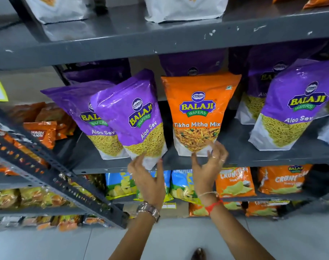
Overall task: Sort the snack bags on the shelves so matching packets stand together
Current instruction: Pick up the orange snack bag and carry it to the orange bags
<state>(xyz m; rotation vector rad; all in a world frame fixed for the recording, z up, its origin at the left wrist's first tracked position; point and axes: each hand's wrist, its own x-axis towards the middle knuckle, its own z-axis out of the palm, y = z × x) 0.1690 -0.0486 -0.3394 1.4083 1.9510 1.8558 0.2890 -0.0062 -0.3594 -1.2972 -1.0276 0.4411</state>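
On the middle shelf (253,156) an orange Tikha Mitha Mix bag (199,109) stands upright among purple Aloo Sev bags. My left hand (147,177) grips the bottom corner of a tilted purple Aloo Sev bag (135,117), which leans over a second purple bag (81,109) to its left. My right hand (208,164) has its fingers spread at the bottom edge of the orange bag, touching it but not closed on it. Another purple Aloo Sev bag (289,109) leans at the right, with more purple bags behind.
White bags (184,8) stand on the shelf above. Below are blue chip packets (180,182) and orange Crunchex packets (235,182). A second rack at the left holds orange packets (41,132), and its slotted grey post (53,173) slants across. Grey floor lies below.
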